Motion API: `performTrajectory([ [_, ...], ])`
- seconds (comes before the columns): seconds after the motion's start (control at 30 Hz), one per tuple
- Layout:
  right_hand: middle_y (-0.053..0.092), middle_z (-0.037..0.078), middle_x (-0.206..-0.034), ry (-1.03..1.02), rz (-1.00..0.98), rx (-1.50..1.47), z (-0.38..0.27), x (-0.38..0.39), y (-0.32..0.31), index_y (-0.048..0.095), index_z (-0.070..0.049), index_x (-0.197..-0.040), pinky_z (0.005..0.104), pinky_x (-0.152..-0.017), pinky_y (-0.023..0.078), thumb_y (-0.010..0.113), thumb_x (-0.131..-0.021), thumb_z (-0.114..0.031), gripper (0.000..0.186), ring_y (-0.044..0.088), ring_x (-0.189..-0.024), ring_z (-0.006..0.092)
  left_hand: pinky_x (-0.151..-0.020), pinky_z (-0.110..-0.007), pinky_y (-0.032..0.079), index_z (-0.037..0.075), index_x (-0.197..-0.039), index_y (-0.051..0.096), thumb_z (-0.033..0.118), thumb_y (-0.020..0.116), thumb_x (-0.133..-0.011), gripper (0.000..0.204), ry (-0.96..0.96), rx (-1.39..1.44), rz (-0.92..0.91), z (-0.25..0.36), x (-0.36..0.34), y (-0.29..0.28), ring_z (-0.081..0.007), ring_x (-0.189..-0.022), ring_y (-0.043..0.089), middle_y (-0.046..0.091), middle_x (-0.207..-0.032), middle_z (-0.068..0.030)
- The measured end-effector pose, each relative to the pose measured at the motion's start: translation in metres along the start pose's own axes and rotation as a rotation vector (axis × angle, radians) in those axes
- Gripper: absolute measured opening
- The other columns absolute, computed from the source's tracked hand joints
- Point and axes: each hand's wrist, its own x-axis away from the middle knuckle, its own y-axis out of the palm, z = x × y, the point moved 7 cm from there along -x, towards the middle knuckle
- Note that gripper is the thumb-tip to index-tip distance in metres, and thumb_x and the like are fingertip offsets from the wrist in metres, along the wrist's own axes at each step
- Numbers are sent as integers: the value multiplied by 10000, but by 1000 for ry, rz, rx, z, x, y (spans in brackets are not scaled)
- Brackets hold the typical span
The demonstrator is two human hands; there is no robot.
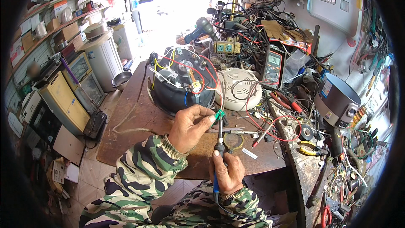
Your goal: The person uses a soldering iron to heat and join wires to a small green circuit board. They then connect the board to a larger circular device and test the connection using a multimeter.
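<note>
My left hand pinches a small green circuit board between thumb and fingertips. Thin wires run up from the board toward an overturned black cooker body with its inner parts bare. In my right hand is a soldering iron, held upright by its blue and black handle. The iron's metal shaft points up at the board; whether its tip touches the board I cannot tell. A cream vented base cover lies right beside the cooker body. Near the iron sits a round ring-shaped object.
A multimeter stands behind the cover, its red probe on the wooden table. Yellow-handled pliers, black tape and a grey pot are at right. Tangled cables fill the back. Shelves line the left wall.
</note>
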Motion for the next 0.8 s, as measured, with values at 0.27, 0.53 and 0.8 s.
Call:
performTrajectory([
  [0.27,599,155,-913,6,49,16,-2,0,9,656,-16,-1246,340,-555,491,756,-721,32,537,598,-695,265,-711,-236,527,-52,-1033,662,129,664,-968,192,-19,161,36,-8,1,3,-77,-818,641,711,-931,-60],
  [0.53,579,148,-944,-17,38,43,-5,-4,14,667,-37,-1255,340,-553,472,705,-716,44,547,577,-710,254,-667,-241,578,-23,-1073,649,135,615,-995,179,-97,229,15,-6,2,4,-105,-742,681,712,-904,-76],
  [0.8,554,146,-967,-19,-5,47,-5,-5,16,706,-84,-1221,349,-610,499,688,-702,1,526,577,-761,255,-622,-237,578,-25,-1081,632,124,585,-1006,173,-87,234,-9,-7,1,4,-146,-762,710,723,-971,-173],
])
